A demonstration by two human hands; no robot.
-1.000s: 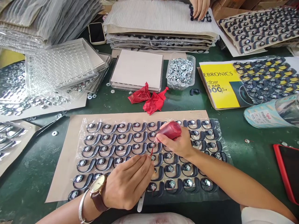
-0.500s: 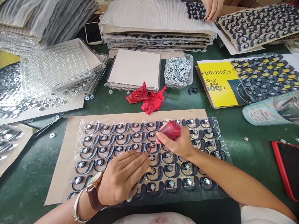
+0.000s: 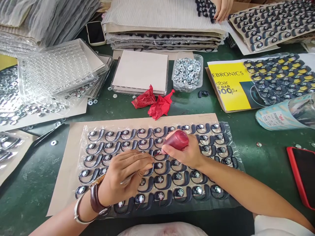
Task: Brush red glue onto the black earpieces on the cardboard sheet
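Note:
My right hand (image 3: 188,150) is wrapped round a red squeeze bottle (image 3: 178,140), tilted with its narrow end down and to the left. Its tip is close to one of the dark ear-hook earphone shells (image 3: 161,167), which lie in rows on a clear plastic sheet. Most shells carry a round silver disc. My left hand (image 3: 131,170) is closed in a pinch on slim tweezers (image 3: 126,179), mostly hidden by the fingers. The tweezers' tip is beside the bottle's tip, near thin red wire. Brown cardboard (image 3: 61,177) lies under the sheet.
Crumpled red scraps (image 3: 158,106), a stack of white-topped trays (image 3: 141,70) and a clear tub of metal discs (image 3: 188,72) stand beyond the sheet. At right are a cup (image 3: 273,118) and a red-cased phone (image 3: 301,173). Another person's hand (image 3: 223,9) touches dark parts at the back.
My left hand has moved slightly up and left and turned, still pinching the tweezers. The right hand and bottle have shifted a little left. The view has moved slightly.

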